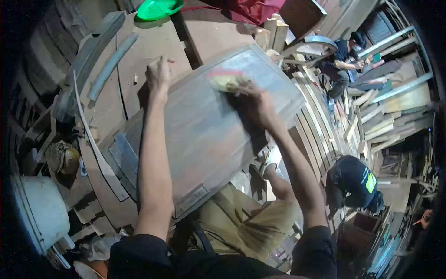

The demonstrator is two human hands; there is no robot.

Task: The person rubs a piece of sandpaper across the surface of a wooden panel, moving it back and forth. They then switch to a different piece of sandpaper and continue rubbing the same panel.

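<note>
A framed grey board (pixel 200 135) lies slanted in front of me, its surface smeared with pale streaks. My right hand (pixel 251 91) is closed on a yellow-and-red pad (pixel 226 81), blurred by motion, over the upper right part of the board. Just past the board's far left edge, my left hand (pixel 159 73) is curled with the thumb side up, and nothing shows in its fingers. My left forearm crosses over the board's left end.
Beneath the board is a brown worktop (pixel 153 39), bearing a green dish (pixel 159 8) and a curved grey strip (pixel 113 66). A thin bent strip (pixel 95 144) lies at left, near a white container (pixel 44 211). Two people (pixel 344 65) work at right among stacked wood (pixel 385 125).
</note>
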